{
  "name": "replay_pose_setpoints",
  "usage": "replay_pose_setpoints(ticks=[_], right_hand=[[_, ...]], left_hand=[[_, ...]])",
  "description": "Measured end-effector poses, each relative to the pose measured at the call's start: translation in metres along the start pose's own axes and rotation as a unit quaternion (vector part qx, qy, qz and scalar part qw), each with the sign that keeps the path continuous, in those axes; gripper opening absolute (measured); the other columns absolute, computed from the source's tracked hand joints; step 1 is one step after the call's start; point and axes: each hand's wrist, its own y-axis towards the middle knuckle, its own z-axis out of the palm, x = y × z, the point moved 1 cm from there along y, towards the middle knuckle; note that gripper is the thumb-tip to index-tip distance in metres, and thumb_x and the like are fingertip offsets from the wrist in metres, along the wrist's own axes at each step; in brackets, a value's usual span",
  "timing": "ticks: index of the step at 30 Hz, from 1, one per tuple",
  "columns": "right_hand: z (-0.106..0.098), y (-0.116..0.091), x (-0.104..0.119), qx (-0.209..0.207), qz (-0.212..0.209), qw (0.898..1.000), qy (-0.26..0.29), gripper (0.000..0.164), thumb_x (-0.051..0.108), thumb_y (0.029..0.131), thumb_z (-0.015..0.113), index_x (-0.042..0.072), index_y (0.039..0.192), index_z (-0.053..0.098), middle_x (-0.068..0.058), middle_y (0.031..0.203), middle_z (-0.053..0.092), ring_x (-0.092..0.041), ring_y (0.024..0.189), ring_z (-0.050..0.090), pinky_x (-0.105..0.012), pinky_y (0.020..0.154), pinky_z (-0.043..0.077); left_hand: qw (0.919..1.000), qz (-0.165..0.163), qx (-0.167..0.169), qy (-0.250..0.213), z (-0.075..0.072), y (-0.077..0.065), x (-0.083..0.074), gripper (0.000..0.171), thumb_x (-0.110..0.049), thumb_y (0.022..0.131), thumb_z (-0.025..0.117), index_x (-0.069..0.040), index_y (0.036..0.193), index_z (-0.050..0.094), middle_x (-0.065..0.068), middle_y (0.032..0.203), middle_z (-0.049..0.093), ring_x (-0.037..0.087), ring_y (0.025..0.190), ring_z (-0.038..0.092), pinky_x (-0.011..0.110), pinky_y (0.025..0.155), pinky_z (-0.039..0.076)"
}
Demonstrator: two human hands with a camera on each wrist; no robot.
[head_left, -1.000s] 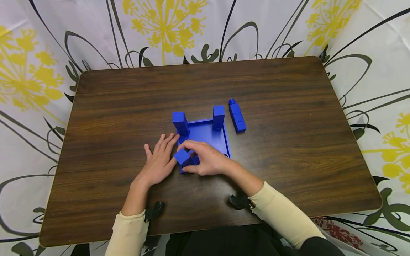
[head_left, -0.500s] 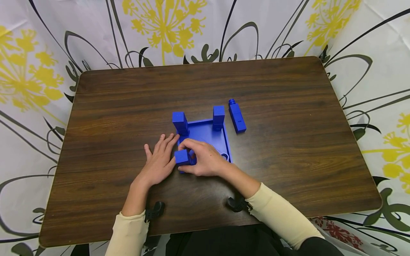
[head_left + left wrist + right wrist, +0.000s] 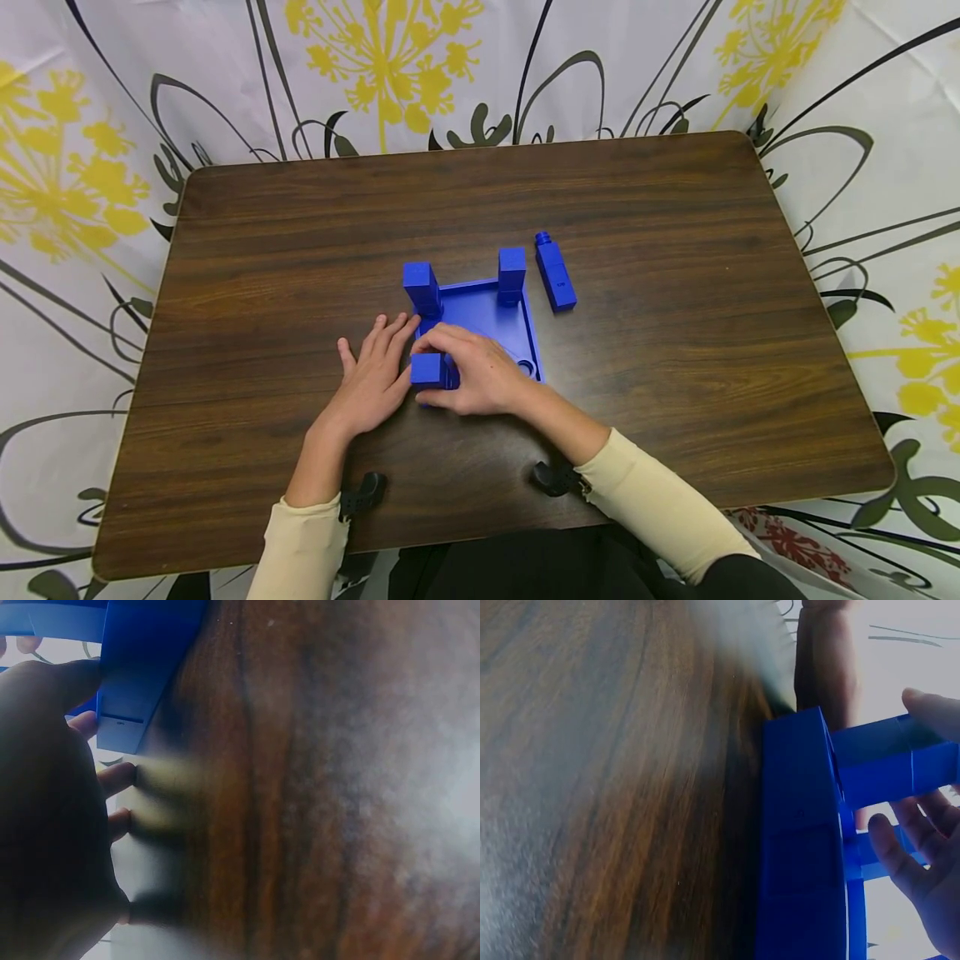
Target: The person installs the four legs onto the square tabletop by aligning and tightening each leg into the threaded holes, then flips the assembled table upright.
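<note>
A shallow blue square tray-like panel (image 3: 483, 315) lies on the table, with two square blue legs (image 3: 422, 285) upright in its far corners. My right hand (image 3: 483, 372) grips a third blue leg (image 3: 428, 371) between thumb and fingers at the near left corner. In the right wrist view this leg (image 3: 889, 761) stands straight out from the panel, its end right at the corner. My left hand (image 3: 371, 375) lies flat with fingers spread, its fingertips at the panel's left side. A round socket (image 3: 527, 367) shows at the near right corner.
A loose blue leg (image 3: 555, 275) with a threaded end lies to the right of the panel. The brown wood-grain table (image 3: 675, 333) stretches out on all sides. A flower-patterned curtain (image 3: 450, 67) hangs behind it.
The leg in my right hand has gone from tilted to upright over the near left corner. My right hand has shifted slightly left; my left hand has stayed in place.
</note>
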Motion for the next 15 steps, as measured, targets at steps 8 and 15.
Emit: replay_pose_setpoints(ticks=[8, 15], right_hand=[[-0.007, -0.001, -0.004, 0.066, -0.028, 0.991, 0.113, 0.067, 0.011, 0.083, 0.077, 0.013, 0.143, 0.046, -0.001, 0.135, 0.05, -0.011, 0.125, 0.047, -0.034, 0.104, 0.039], [-0.014, -0.002, -0.004, 0.129, -0.028, 0.973, 0.189, 0.072, -0.005, 0.084, 0.064, 0.011, 0.15, 0.038, -0.002, 0.152, 0.04, -0.009, 0.139, 0.034, -0.035, 0.11, 0.033]], left_hand=[[0.9999, 0.011, 0.0, 0.003, 0.0, -0.001, 0.0, 0.061, -0.044, 0.105, 0.034, -0.028, 0.159, 0.011, 0.007, 0.163, 0.012, 0.033, 0.149, -0.002, 0.072, 0.101, -0.015], [0.9999, 0.011, 0.004, 0.001, -0.001, -0.001, 0.001, 0.062, -0.036, 0.104, 0.038, -0.028, 0.159, 0.011, 0.007, 0.163, 0.012, 0.032, 0.149, -0.003, 0.072, 0.101, -0.016]])
